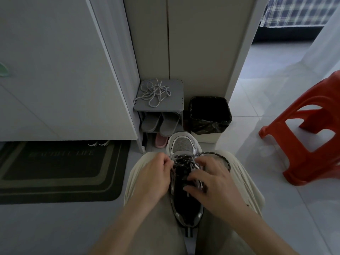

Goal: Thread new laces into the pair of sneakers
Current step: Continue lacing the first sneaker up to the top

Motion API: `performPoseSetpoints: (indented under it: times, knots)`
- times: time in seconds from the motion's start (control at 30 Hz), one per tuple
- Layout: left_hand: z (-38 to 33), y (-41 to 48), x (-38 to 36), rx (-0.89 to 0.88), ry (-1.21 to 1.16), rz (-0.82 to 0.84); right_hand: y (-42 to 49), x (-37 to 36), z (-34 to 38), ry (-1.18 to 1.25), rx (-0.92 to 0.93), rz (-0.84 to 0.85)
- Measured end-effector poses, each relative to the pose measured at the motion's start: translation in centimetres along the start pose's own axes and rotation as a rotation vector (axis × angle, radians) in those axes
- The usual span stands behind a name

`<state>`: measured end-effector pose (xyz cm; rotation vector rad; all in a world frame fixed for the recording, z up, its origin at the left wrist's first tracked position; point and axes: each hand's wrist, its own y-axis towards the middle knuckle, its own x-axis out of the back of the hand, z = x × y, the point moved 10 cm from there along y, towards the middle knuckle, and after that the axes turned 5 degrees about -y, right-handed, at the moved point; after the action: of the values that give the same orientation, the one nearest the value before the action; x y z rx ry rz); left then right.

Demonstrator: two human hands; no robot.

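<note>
A grey and black sneaker (184,144) lies lengthwise between my knees, toe pointing away. A dark speckled lace (223,159) crosses its upper eyelets and loops out to the right over my right knee. My left hand (152,175) pinches the lace at the sneaker's left edge. On the tongue rests my right hand (215,184), its fingers curled over the lace crossings. A tangled pale grey lace (154,92) lies on top of the small shoe rack (176,105) ahead.
Grey slippers (160,122) and a pink slipper (161,141) sit in the rack. A black-lined bin (210,116) stands beside it. A red plastic stool (311,129) is at the right, a dark doormat (58,170) at the left, white cabinets behind.
</note>
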<state>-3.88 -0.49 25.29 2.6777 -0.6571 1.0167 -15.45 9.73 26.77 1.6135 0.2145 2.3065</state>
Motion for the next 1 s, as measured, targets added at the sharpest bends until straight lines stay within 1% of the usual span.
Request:
performPoseSetpoints:
  times: [0.07, 0.1, 0.17, 0.2, 0.27, 0.33, 0.4, 0.47, 0.6, 0.73, 0.8, 0.87, 1.0]
  knots:
    - [-0.6, 0.6, 0.9, 0.017, -0.033, 0.012, 0.0, -1.0, 1.0, -0.199, 0.042, 0.064]
    - [-1.0, 1.0, 2.2, 0.020, -0.085, -0.032, 0.1, -1.5, 1.3, -0.271, 0.057, 0.087]
    - [-1.6, 1.8, 5.5, 0.002, -0.165, -0.139, 0.3, -2.0, 1.6, -0.318, 0.052, 0.084]
    - [-1.8, 2.1, 6.6, -0.018, -0.173, -0.152, 0.4, -2.1, 1.5, -0.320, 0.036, 0.079]
    - [-2.0, 2.0, 6.9, -0.028, -0.165, -0.082, 0.6, -2.3, 1.5, -0.340, 0.018, 0.084]
    - [-1.1, 0.9, 4.5, 0.052, -0.104, 0.081, 0.7, -2.4, 1.7, -0.365, 0.025, 0.106]
    - [0.4, -0.5, 1.4, 0.113, -0.039, 0.209, 0.9, -2.3, 1.7, -0.350, 0.020, 0.114]
    - [1.4, -1.3, -0.7, 0.113, -0.058, 0.230, 1.1, -2.1, 1.6, -0.301, -0.007, 0.111]
    - [1.4, -1.5, -1.1, 0.060, -0.136, 0.092, 1.2, -2.4, 1.0, -0.228, -0.046, 0.096]
    - [2.1, -0.9, 1.2, 0.065, -0.170, -0.050, 1.0, -2.7, 0.9, -0.296, -0.023, 0.128]
    - [2.6, -0.2, 2.1, 0.083, -0.165, -0.081, 1.1, -2.6, 1.1, -0.301, -0.008, 0.109]
    - [2.5, -0.1, 1.8, 0.086, -0.149, -0.056, 1.3, -2.2, 1.2, -0.259, -0.019, 0.067]
    - [2.3, -1.4, -1.2, 0.134, -0.206, 0.112, 1.4, -2.3, 0.7, -0.205, -0.066, 0.055]
